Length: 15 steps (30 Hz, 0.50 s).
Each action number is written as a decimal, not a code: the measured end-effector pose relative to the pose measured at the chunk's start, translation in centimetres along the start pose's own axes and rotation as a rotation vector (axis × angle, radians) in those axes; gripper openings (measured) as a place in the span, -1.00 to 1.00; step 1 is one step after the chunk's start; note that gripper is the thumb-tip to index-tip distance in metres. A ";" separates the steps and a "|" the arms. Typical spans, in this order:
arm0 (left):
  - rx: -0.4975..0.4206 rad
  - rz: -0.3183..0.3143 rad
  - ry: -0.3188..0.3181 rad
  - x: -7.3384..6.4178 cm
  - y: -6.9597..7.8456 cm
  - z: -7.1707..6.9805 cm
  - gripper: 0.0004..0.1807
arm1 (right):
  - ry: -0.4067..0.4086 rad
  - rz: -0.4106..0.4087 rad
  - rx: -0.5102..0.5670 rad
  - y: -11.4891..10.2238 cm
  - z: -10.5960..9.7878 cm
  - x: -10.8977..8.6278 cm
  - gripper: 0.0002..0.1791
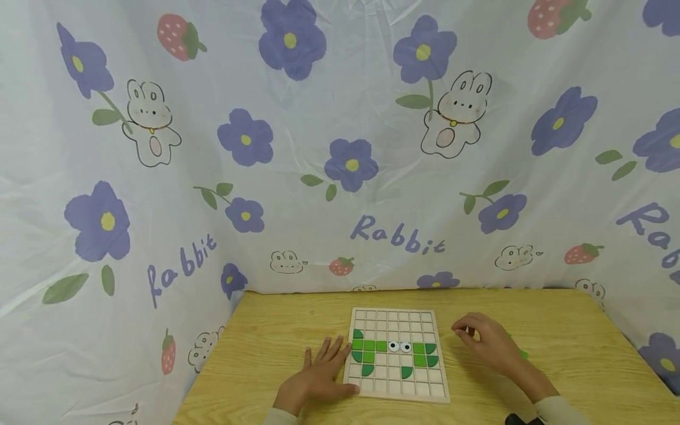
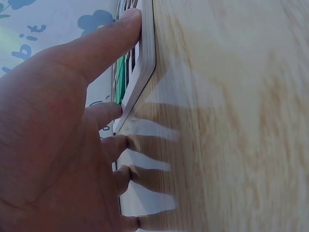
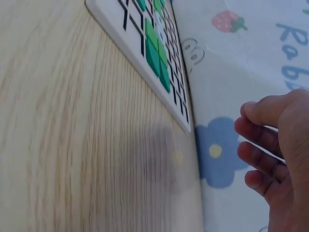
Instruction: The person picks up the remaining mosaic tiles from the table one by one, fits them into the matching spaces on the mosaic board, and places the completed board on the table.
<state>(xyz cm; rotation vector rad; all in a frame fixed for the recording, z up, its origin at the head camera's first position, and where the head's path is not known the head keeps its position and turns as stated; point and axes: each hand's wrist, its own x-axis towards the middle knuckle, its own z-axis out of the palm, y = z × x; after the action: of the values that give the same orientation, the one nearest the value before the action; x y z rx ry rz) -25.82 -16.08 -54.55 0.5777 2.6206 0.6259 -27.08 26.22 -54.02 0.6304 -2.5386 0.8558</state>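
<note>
A pale wooden grid board [image 1: 401, 398] lies on the table, holding light green square tiles [image 1: 368, 357], dark green quarter-round tiles [image 1: 406, 372] and two round eye tiles [image 1: 393, 346]. My left hand [image 1: 317, 381] rests at the board's left side with fingers spread; its thumb [image 2: 108, 41] touches the board's edge. To the right of the board, my right hand [image 1: 486, 342] hovers over the table. Its thumb and index fingertips meet and the other fingers bend loosely [image 3: 263, 154]; no piece shows between them.
Green pieces [image 1: 525, 355] lie on the table partly hidden behind my right wrist. A dark object [image 1: 516, 419] shows beside the right sleeve at the bottom edge. Behind the wooden table [image 1: 287, 319] hangs a white curtain [image 1: 308, 212] printed with rabbits and flowers.
</note>
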 end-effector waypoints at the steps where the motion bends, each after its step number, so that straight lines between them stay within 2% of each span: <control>1: -0.001 -0.002 -0.001 0.0 0.0 0.0 0.07 | -0.007 0.022 -0.008 0.4 -0.3 -0.2 -0.85; 7: 0.003 -0.009 -0.002 0.0 0.0 0.0 0.07 | -0.039 0.148 -0.068 2.5 -1.8 -1.1 -0.88; 10: -0.003 -0.002 0.001 0.0 -0.1 0.0 0.07 | -0.024 0.167 -0.090 3.4 -2.6 -1.6 -0.88; 15: -0.009 0.008 0.002 0.0 -0.1 -0.1 0.07 | 0.001 0.152 -0.121 5.0 -3.4 -2.3 -0.87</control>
<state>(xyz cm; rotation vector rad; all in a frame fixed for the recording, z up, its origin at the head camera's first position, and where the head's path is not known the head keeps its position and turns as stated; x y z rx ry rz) -25.88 -16.21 -54.54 0.5847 2.6176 0.6406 -27.07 32.60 -54.90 0.4044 -2.6405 0.7436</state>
